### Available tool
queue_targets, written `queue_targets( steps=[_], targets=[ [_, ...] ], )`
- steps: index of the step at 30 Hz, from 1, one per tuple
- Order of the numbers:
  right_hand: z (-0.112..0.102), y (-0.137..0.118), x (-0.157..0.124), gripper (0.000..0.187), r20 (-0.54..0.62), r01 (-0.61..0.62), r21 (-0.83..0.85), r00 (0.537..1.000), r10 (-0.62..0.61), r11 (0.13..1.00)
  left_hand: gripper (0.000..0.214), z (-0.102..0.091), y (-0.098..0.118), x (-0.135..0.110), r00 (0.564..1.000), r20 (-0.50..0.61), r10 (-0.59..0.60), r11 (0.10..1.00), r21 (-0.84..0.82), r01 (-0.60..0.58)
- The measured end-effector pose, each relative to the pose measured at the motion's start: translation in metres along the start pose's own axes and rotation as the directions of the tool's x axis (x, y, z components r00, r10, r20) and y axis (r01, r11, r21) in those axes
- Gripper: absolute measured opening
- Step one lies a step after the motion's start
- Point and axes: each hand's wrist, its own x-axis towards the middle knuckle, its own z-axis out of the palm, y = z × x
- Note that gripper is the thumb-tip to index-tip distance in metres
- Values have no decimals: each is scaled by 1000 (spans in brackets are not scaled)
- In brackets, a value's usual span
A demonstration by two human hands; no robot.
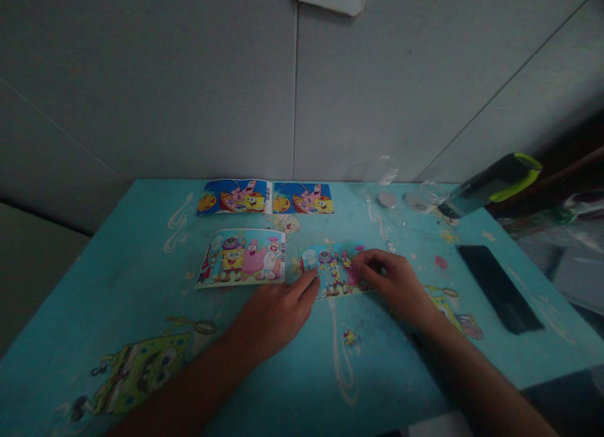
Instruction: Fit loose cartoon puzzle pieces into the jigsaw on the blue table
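Observation:
A small cartoon jigsaw puzzle (330, 284) lies flat on the table in front of me. My left hand (278, 311) rests at its left edge, fingers extended and touching it. Over the puzzle's right part, my right hand (391, 283) has its thumb and index finger pinched on what looks like a puzzle piece (347, 261); the fingers hide much of it. Nearer to me, a loose yellow puzzle piece (350, 337) lies on the table. Left of the puzzle is a picture card (255, 261) with the same kind of characters, its edges slightly curled.
At the back lie a blue picture card (233, 196) and a matching blue puzzle (303, 199). Clear plastic containers (387, 172) stand at the back right beside a leaning dark bottle (491, 182). A black flat object (500, 289) lies right on the patterned tablecloth (117, 267).

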Motion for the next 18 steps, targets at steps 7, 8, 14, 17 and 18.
queue_targets(
  steps=[7, 8, 14, 17, 18],
  targets=[
    [-2, 4, -1, 22, 126, 33, -5, 992, -32, 999, 37, -1, 1, 1, 1000, 7, -3, 1000, -14, 3],
    [-1, 4, -2, 21, 130, 38, -14, 991, -36, 999, 37, -1, 1, 1, 1000, 2, -3, 1000, -17, 3],
    [1, 5, -3, 20, 121, 62, -78, 991, -52, 995, 37, -1, 1, 1, 1000, -17, 1, 1000, -23, -2],
    [1, 6, -2, 19, 123, 76, -99, 990, -63, 992, 36, -1, 1, 1, 1000, -18, 0, 1000, -14, 0],
    [1, 6, -2, 19, 122, 80, -103, 990, -68, 991, 36, -1, 1, 0, 1000, -12, -1, 1000, -10, 0]
  ],
)
